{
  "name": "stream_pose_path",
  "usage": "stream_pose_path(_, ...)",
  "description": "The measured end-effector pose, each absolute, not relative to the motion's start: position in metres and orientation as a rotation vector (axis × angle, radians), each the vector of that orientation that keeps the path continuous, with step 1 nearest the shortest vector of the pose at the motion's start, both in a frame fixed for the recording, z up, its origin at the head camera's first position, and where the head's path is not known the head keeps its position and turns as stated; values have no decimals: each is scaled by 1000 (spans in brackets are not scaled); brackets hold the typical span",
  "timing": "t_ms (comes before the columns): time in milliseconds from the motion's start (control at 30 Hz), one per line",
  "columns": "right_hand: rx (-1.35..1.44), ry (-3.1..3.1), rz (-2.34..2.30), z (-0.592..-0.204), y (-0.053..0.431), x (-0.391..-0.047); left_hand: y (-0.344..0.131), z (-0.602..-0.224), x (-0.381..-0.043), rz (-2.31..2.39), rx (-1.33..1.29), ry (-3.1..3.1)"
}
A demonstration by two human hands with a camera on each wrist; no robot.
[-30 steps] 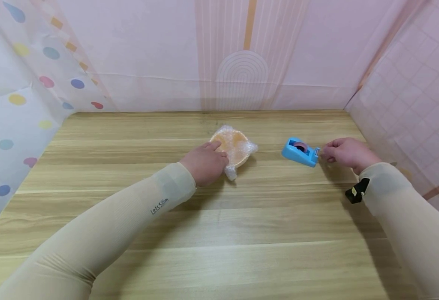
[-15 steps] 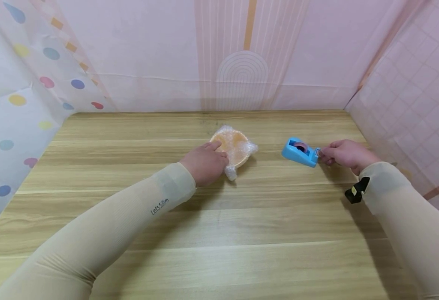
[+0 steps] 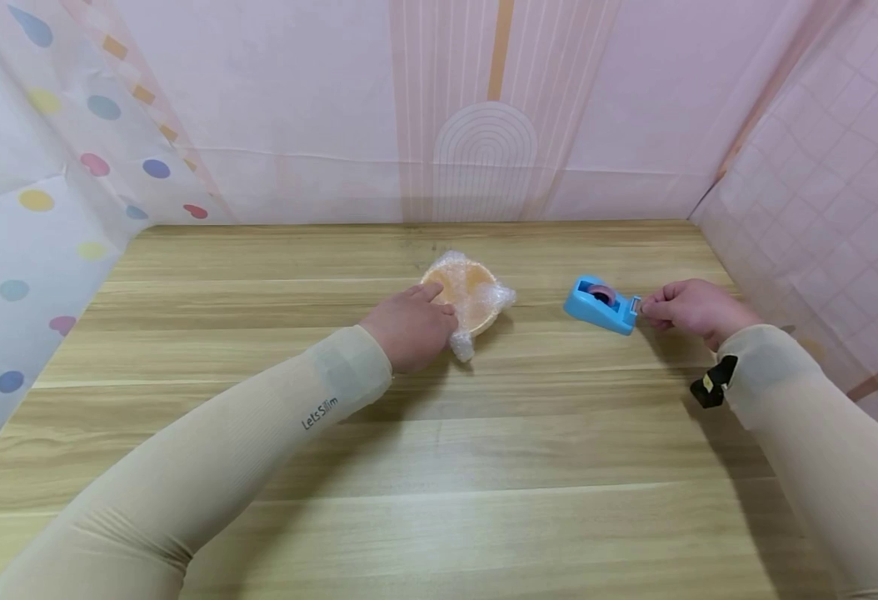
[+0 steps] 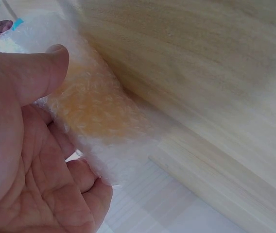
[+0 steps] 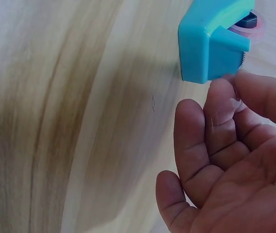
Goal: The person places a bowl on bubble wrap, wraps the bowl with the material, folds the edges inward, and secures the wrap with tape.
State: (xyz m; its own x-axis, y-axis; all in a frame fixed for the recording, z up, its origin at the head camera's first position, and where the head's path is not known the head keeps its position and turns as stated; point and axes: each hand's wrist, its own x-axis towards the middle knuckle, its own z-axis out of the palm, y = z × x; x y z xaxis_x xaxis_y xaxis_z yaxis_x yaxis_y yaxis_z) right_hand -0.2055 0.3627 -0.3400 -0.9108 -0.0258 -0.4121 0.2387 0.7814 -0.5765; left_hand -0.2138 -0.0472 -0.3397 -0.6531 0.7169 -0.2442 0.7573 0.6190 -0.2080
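A round orange object in bubble wrap (image 3: 476, 287) lies on the wooden table near the middle. My left hand (image 3: 412, 329) holds it at its left side; in the left wrist view the thumb (image 4: 55, 68) lies over the bubble wrap and the other fingers sit at its edge. To the right stands a blue tape dispenser (image 3: 596, 310) with a pinkish roll of tape (image 3: 601, 292). At its toothed cutter end, my right hand (image 3: 697, 310) pinches a bit of clear tape (image 5: 236, 103) between thumb and forefinger.
The wood-grain table (image 3: 439, 467) runs back to a pink patterned wall sheet (image 3: 319, 100). Dotted sheeting (image 3: 4, 250) hangs at the left and a grid-patterned sheet (image 3: 844, 167) at the right. A black wrist camera (image 3: 712, 383) sits under my right wrist.
My right hand has shifted down very slightly at the dispenser's cutter. The left hand, the wrapped object and the dispenser stay in place.
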Motion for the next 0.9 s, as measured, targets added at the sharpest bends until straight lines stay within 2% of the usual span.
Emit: stream_pose_path(900,151,2759,-669,-346,345,-202,-47,-338,-213,-472,1249,2700)
